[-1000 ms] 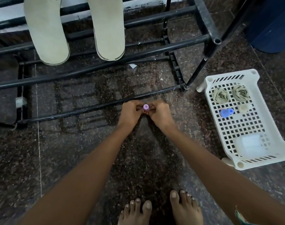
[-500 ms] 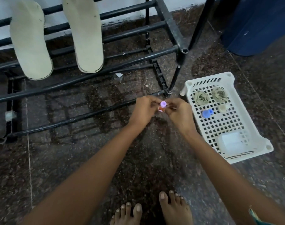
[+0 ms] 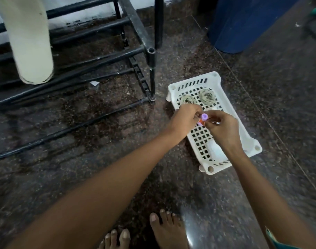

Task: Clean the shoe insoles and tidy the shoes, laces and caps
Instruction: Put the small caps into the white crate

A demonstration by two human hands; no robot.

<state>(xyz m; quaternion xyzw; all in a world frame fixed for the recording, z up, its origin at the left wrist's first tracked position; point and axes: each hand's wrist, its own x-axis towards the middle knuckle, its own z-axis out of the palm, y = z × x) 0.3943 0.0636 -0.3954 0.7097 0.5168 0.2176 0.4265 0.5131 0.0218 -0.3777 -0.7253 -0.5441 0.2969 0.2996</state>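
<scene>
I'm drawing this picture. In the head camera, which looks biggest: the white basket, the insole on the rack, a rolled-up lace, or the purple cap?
As they look in the head view:
1. White basket and insole: too alike to rank, and the insole is cut off at the top.
2. Rolled-up lace
3. Purple cap, pinched between both hands.

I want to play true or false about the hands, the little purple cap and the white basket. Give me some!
1. Both hands hold the purple cap. True: the left hand and right hand pinch it together.
2. The hands are over the rack. False: they are over the basket.
3. Two coiled laces lie in the basket. True.
4. The basket is black. False: it is white.
5. An insole leans on the rack. True.
6. The person wears shoes. False: the feet are bare.
</scene>
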